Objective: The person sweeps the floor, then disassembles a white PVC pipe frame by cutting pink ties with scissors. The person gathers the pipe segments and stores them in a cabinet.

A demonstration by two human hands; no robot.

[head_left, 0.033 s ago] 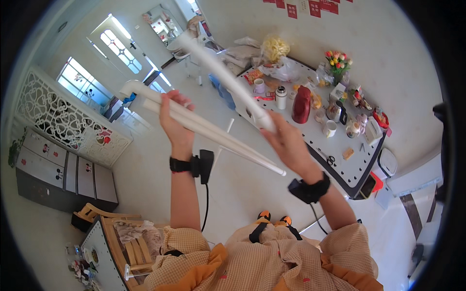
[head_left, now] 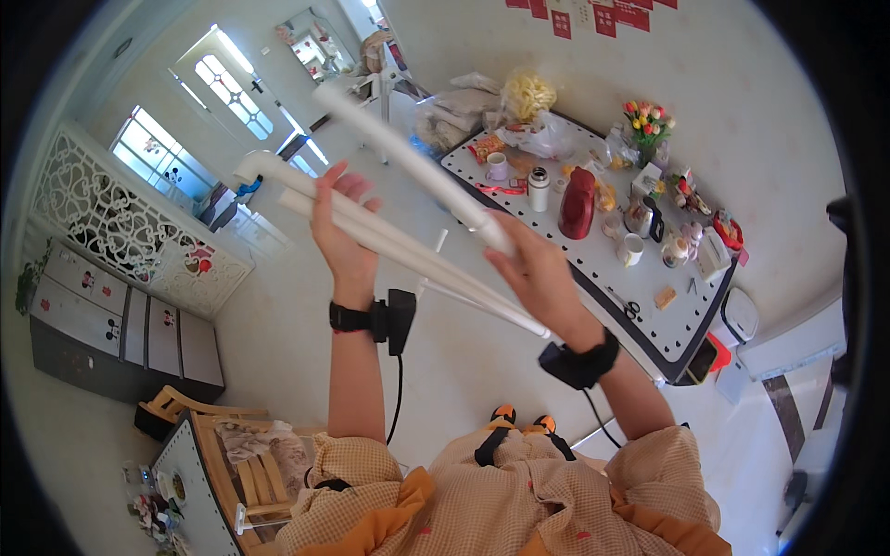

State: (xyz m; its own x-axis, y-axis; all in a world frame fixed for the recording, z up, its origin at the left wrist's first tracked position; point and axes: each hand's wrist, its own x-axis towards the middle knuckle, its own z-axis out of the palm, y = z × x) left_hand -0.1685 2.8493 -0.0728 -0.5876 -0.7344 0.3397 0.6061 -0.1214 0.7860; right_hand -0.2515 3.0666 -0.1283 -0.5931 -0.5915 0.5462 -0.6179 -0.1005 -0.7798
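Observation:
My left hand (head_left: 345,243) is closed round two long white pipes lying side by side, its thumb in front. One white pipe (head_left: 289,174) has a bent elbow at its far left end. The second, a straight white pipe (head_left: 298,201), runs just below it; both slope down to the right, passing under my right wrist. My right hand (head_left: 536,273) grips the near end of another white pipe (head_left: 399,153), close to a collar-like joint. That pipe points up and left, above the other two and apart from my left hand.
More thin white tubing (head_left: 439,245) stands below the pipes. At right, a table (head_left: 603,269) bears a red jug (head_left: 577,206), a thermos (head_left: 538,190), scissors (head_left: 629,304), mugs and flowers. A wooden chair (head_left: 264,482) is at lower left, near a grey cabinet (head_left: 130,315).
My right hand has moved slightly left, and the far end of its pipe has swung left and down. My left hand with its two pipes has shifted slightly right.

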